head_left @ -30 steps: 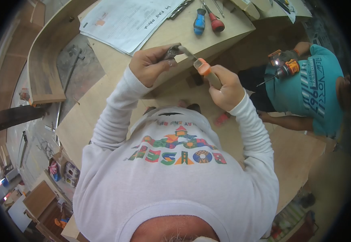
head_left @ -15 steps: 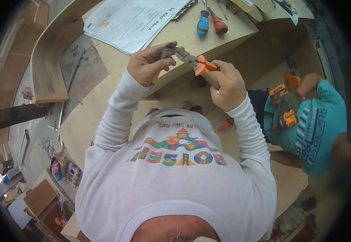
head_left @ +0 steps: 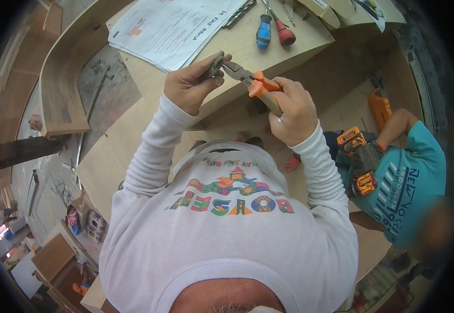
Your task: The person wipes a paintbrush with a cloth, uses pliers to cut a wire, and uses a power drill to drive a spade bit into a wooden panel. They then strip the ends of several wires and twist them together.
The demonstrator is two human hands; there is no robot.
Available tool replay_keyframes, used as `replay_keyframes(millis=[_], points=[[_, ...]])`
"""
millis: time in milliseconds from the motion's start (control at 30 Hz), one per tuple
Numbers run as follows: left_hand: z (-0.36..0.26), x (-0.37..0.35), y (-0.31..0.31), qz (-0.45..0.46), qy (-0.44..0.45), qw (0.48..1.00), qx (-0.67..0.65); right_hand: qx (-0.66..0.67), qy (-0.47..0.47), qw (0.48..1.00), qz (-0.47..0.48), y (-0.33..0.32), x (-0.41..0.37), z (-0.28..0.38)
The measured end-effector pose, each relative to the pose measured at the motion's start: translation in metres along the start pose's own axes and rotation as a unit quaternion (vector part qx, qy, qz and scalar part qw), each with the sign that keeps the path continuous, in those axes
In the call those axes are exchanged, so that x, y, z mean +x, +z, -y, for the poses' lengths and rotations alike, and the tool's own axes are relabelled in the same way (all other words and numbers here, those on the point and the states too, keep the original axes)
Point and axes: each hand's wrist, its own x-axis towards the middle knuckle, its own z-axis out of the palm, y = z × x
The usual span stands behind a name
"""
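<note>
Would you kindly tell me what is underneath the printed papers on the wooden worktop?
The printed papers rest on the wooden worktop, whose bare surface shows beside them. Anything directly beneath is covered by paper, so I cannot tell whether something else lies there.

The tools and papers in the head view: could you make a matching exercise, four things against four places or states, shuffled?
1. Pliers
2. Small dark piece
3. Papers
4. Blue-handled screwdriver

A. Lying beside a red-handled tool
B. Pinched in the fingertips of the left hand
C. White, printed, overlapping on the wooden top
D. Orange-gripped, held in the right hand

Right pairs: 1-D, 2-B, 3-C, 4-A
</note>
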Motion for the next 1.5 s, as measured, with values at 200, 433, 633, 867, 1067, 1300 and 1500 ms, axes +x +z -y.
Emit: replay_keyframes(millis=[200, 433, 633, 867, 1067, 1300, 1500], points=[[-0.001, 0.006, 0.007, -0.004, 0.023, 0.999, 0.028, -0.038, 0.0, 0.999, -0.014, -0.008, 0.002, -0.004], [-0.001, -0.002, 0.015, -0.009, 0.036, 0.998, 0.046, -0.062, 0.008, 0.998, 0.011, -0.014, -0.008, 0.002], [0.0, -0.015, 0.013, -0.043, -0.007, 0.998, -0.038, 0.021, 0.057, 0.998, -0.008, 0.007, -0.022, 0.0], [0.052, -0.019, -0.06, 0.165, -0.049, 0.892, -0.419, -0.12, 0.04, 0.99, 0.061, 0.036, 0.03, 0.004], [0.015, -0.043, -0.043, 0.045, -0.036, 0.954, -0.295, -0.147, 0.052, 0.978, 0.139, 0.069, 0.08, 0.023], [-0.011, -0.057, -0.032, -0.05, -0.001, 0.947, -0.319, 0.452, 0.226, 0.861, 0.06, 0.058, 0.02, 0.118], [0.01, -0.029, -0.103, 0.002, 0.019, 0.948, -0.319, 0.285, 0.18, 0.941, 0.035, 0.055, -0.009, 0.145]])
